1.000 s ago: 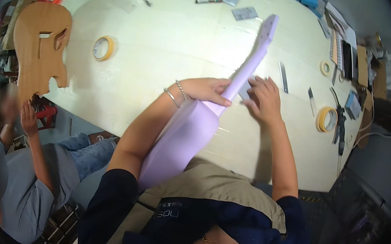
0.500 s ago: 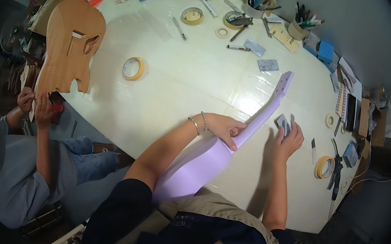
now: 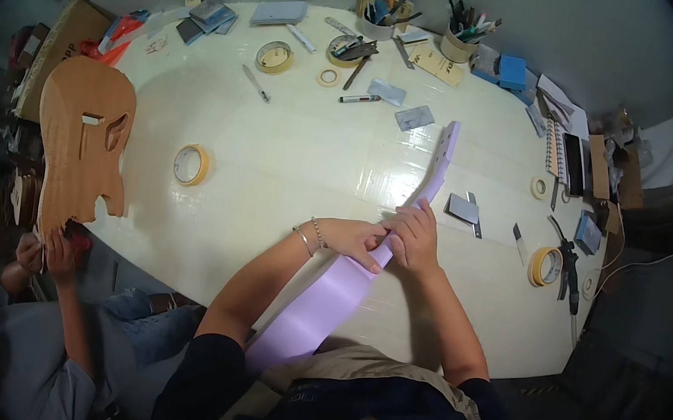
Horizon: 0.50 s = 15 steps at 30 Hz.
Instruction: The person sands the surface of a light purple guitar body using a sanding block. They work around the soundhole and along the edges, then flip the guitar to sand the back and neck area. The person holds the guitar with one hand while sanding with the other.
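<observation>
Head view showed our lilac guitar body lying slantwise across the near edge of the white table, its neck running up and away to the right. Our left hand was curled around the neck where it meets the body, and our right hand was closed over it from the other side; whether a small pad lay under the fingers we could not tell. We judged the step to be working that joint by hand, and the next move called for a steady hold on the neck. Grey abrasive sheets lay just beside, and a tape roll well apart.
</observation>
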Motion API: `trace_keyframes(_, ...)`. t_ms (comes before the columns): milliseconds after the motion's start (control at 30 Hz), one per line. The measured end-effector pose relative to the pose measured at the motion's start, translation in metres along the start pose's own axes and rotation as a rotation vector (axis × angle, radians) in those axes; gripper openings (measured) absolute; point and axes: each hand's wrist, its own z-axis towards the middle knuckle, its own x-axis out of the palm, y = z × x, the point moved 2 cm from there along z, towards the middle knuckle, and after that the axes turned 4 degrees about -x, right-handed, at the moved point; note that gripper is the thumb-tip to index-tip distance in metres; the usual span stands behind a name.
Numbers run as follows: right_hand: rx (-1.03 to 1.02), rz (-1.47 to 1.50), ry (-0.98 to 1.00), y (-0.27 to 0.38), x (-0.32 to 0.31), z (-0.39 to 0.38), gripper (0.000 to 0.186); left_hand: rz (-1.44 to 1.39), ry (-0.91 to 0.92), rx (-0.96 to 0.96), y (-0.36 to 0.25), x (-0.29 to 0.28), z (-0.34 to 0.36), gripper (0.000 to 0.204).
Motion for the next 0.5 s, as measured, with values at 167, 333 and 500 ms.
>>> trace_keyframes(167,0.009,0.07,-0.028,-0.004,-0.017,0.029,0.011,-0.156,0.044,-0.055,-0.003,-0.002,-0.005,0.06)
trace_keyframes(333,0.645,0.398,-0.337,-0.116,-0.036,0.131,0.018,-0.232,0.056,-0.063,-0.012,-0.009,-0.02,0.073)
trace_keyframes(500,0.702,0.399,-0.31,-0.253,-0.002,0.234,0.016,-0.231,0.069,-0.088,-0.011,-0.014,-0.018,0.073)
